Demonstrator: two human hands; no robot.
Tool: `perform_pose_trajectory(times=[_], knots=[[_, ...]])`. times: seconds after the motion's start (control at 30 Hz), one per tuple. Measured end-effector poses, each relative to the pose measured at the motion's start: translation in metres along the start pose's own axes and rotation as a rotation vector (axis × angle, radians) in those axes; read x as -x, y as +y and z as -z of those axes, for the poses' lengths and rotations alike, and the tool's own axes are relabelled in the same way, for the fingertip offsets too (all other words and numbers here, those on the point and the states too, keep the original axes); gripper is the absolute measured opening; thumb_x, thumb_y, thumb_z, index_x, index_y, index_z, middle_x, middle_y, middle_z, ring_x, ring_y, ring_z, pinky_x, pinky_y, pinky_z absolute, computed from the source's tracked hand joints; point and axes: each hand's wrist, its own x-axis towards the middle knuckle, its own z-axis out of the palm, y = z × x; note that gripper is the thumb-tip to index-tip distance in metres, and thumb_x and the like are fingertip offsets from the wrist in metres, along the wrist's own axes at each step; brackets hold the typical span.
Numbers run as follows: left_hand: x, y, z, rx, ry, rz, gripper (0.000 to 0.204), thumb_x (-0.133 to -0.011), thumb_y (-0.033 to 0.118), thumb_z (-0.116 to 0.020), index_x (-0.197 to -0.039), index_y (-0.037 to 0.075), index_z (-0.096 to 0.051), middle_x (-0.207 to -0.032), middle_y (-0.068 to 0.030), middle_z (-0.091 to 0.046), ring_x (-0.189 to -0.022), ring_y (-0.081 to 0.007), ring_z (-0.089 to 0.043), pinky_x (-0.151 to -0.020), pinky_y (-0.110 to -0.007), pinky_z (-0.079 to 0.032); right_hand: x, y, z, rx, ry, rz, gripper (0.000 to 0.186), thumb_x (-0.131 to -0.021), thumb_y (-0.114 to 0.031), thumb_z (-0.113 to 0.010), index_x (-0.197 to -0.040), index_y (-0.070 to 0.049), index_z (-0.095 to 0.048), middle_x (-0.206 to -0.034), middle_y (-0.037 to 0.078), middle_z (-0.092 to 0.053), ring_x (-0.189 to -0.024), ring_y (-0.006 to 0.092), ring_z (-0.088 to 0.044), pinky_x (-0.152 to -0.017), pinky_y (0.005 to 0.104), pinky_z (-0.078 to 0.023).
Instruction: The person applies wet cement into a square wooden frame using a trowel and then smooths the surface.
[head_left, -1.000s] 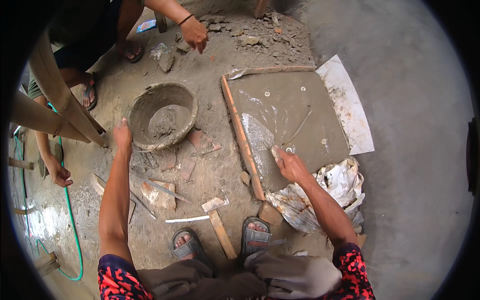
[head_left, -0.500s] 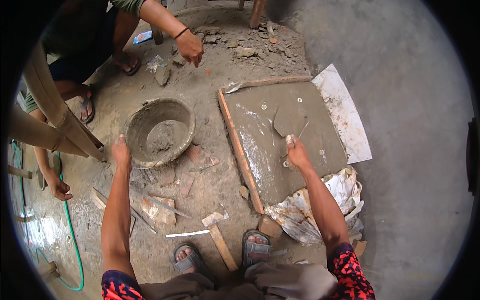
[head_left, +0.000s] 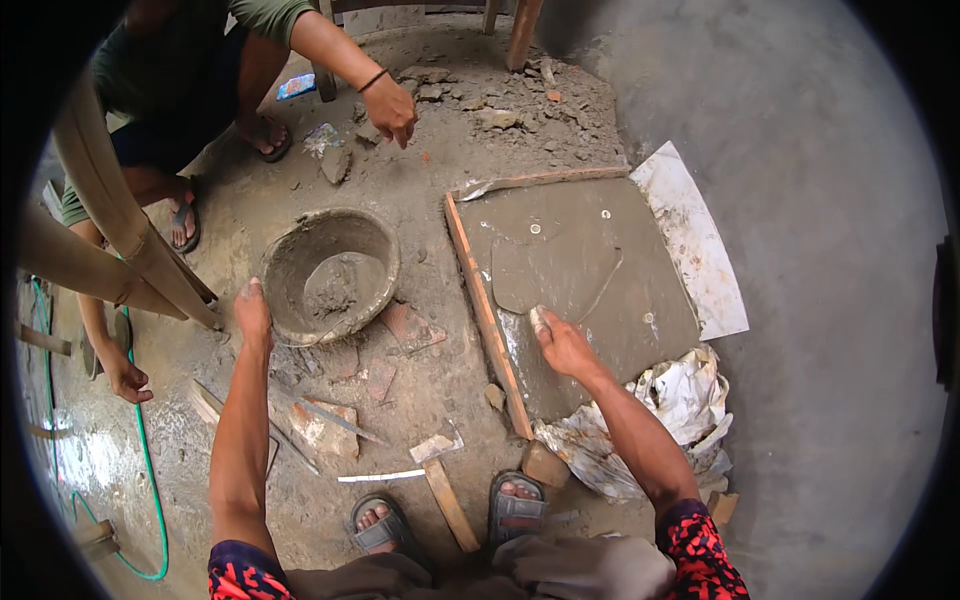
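Observation:
My left hand (head_left: 253, 315) is closed on the left rim of a round, mortar-coated basin (head_left: 385, 235), which stands tilted a little on the ground with wet grey mortar (head_left: 345, 284) at its bottom. In my right hand (head_left: 568, 347) is a trowel (head_left: 517, 276), its blade lying flat on a square bed of wet mortar (head_left: 625, 265). The blade is so coated in mortar that its outline barely shows. Thin wooden strips (head_left: 487, 322) edge the bed on its left and far sides. A few small pale round discs (head_left: 535, 229) show in its surface.
Another person's hand (head_left: 390, 108) hangs at the far left. A white sheet (head_left: 690, 235) lines the bed's right side; a crumpled plastic sack (head_left: 690, 400) lies at its near corner. A hammer (head_left: 445, 490), brick pieces (head_left: 410, 328), bamboo poles (head_left: 110, 190) and a green hose (head_left: 150, 470) are nearby.
My right hand has drawn the trowel left and toward me across the mortar. My left hand stays on the basin's rim. The whole view has shifted slightly.

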Motion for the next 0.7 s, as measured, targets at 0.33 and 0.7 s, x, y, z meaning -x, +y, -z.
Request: perform_pose_trajectory(times=[0.33, 0.7], knots=[[0.005, 0.0, -0.013, -0.051, -0.019, -0.054, 0.038, -0.098, 0.026, -0.047, -0.107, -0.008, -0.061, -0.101, -0.0131, -0.065, -0.09, -0.0202, -0.057, -0.084, -0.034, -0.043, -0.051, 0.014, -0.007, -0.185, 0.011, -0.135, 0.046, -0.093, -0.023, -0.043, -0.134, -0.002, -0.045, -0.121, 0.03, -0.055, -0.113, 0.0434, -0.054, -0.098, 0.0455, -0.042], [-0.009, -0.014, 0.008, -0.057, -0.073, -0.022, 0.038, -0.098, 0.027, -0.046, -0.109, -0.007, -0.06, -0.103, -0.012, -0.064, -0.093, -0.0212, -0.058, -0.084, -0.034, -0.044, -0.087, -0.042, 0.037, -0.096, -0.099, 0.057, 0.044, -0.091, -0.019, -0.045, -0.129, 0.0, -0.049, -0.122, 0.027, -0.056, -0.114, 0.0415, -0.053, -0.099, 0.0444, -0.042]])
